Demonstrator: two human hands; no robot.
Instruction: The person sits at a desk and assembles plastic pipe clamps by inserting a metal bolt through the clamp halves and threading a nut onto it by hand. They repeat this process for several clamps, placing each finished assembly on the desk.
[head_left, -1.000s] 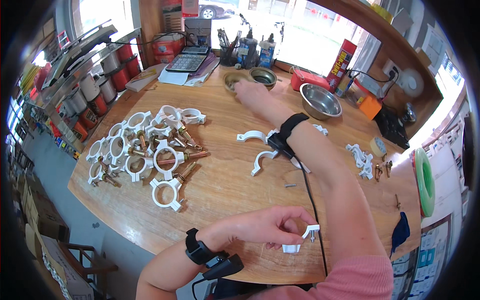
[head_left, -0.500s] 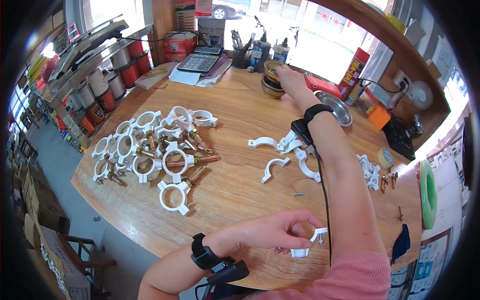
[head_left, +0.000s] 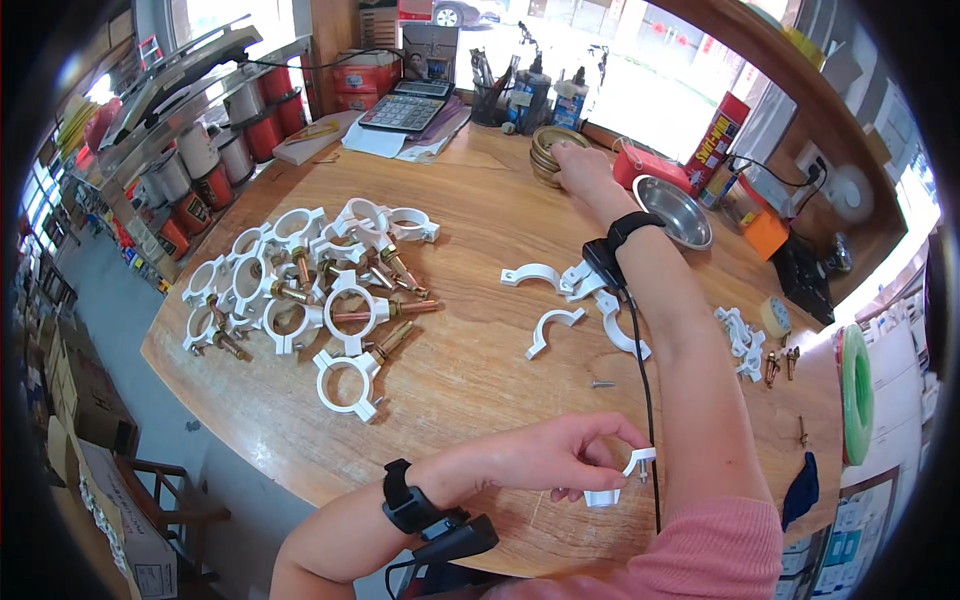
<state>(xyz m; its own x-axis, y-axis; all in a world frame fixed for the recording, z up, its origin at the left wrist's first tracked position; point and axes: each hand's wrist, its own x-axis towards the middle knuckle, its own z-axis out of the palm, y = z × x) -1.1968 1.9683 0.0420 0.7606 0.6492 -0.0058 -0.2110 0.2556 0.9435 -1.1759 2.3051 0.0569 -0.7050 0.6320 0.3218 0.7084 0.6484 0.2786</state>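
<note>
1. The white plastic half-clamp [head_left: 612,482], a curved saddle piece with flat lugs, lay near the front edge of the round wooden table [head_left: 470,370], its long axis running roughly left to right with the arch bowed toward the person.
2. The left hand [head_left: 560,455] hovered palm down, thumb and fingers pinched together on the clamp's lug.
3. The right hand [head_left: 580,165] stretched far across the table, arm straight, fingers resting on a stack of shallow brass-coloured metal tins [head_left: 553,152]; whether it gripped them could not be told.
4. Smooth white half-clamps [head_left: 560,300] lay beside the right forearm.
</note>
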